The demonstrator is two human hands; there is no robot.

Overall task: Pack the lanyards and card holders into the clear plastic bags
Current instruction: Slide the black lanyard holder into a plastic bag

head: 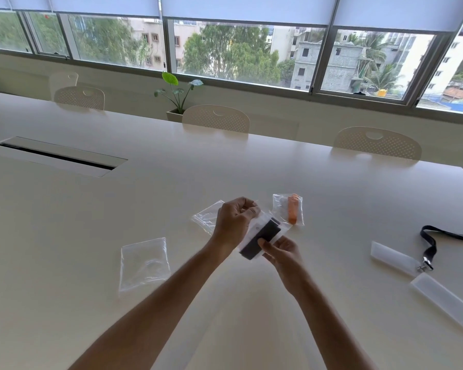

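Left hand (pixel 234 222): fingers curled, pinching the upper end of a clear bag (pixel 262 236) held just above the table (pixel 251 161). Right hand (pixel 281 251): thumb and fingers pinching the same bag at its lower end. Inside it, a folded black lanyard (pixel 261 240).

Key relation: the bag's long axis runs on a diagonal from lower left, at the right hand, up to the right, at the left hand. The mouth looks to be at the left-hand end, so sealing is probably the step in hand; the left hand is nearer to it.

Outward:
- Packed bag with an orange lanyard (pixel 292 208), on the table just beyond the hands.
- Empty bag (pixel 206 217) partly behind the left hand; another empty bag (pixel 144 263) further left.
- Well to the right: a loose black lanyard (pixel 430 244) clipped to a frosted card holder (pixel 393 259); a second card holder (pixel 443 297) near it.

Writing or brands: none readable.
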